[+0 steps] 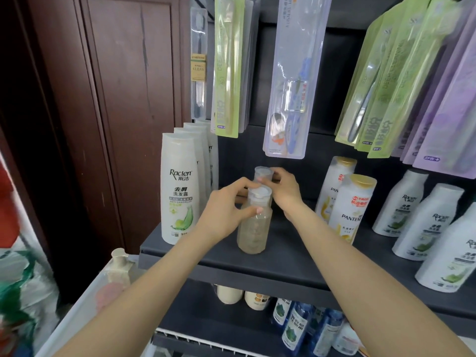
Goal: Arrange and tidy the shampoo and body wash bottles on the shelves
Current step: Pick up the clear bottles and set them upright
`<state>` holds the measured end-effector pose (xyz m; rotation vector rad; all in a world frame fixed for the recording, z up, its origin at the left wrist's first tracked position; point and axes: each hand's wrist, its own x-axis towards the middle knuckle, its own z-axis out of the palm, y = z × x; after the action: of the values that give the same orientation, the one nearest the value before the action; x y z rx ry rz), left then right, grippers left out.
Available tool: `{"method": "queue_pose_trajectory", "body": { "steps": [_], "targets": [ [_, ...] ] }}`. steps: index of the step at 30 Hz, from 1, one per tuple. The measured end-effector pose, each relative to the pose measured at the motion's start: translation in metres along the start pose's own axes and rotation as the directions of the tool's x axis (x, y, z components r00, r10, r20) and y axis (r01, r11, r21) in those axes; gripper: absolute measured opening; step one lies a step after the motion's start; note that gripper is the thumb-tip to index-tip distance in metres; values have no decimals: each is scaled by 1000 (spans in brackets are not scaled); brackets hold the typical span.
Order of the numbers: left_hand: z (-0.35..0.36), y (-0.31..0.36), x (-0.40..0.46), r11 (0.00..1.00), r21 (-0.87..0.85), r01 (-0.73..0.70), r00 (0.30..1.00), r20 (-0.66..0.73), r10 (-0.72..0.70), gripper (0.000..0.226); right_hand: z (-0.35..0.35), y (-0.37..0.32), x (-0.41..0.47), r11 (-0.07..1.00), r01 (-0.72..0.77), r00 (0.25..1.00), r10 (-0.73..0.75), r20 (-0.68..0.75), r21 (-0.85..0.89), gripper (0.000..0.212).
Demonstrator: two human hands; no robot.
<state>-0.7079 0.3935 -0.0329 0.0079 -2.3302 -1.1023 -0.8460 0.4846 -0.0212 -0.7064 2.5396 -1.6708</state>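
Observation:
Two clear bottles stand one behind the other on the dark grey shelf (283,256). My left hand (226,212) grips the neck and cap of the front clear bottle (253,233). My right hand (284,189) pinches the cap of the rear clear bottle (262,173), most of which is hidden behind the front one. A row of white Raclen shampoo bottles (180,189) stands to the left. Two white Pantene bottles (350,207) with gold caps stand to the right.
More white Raclen bottles (427,222) fill the shelf's right end. Packaged toothbrushes (291,81) hang just above the bottles. Blue and cream bottles (298,323) sit on the lower shelf. A pump bottle (118,269) stands in a white bin at lower left, beside a brown wooden door (116,99).

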Motion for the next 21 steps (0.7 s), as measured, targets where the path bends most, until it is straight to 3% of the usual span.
{"method": "queue_pose_trajectory", "body": {
  "steps": [7,16,21],
  "targets": [
    [3,0,-3,1000,-22,-12,1000,-23,11,34,-15,6,-26,994,92,991,-98,-97,-56,29],
    [10,3,-12,998,-46,-36,998,-57,33,34,-52,1,-77,956,169,969,-206,-138,-238,37],
    [22,9,-23,995,14,-94,955,-281,94,32,-68,-7,-101,981,143,978,-160,-133,-130,30]
  ]
}}
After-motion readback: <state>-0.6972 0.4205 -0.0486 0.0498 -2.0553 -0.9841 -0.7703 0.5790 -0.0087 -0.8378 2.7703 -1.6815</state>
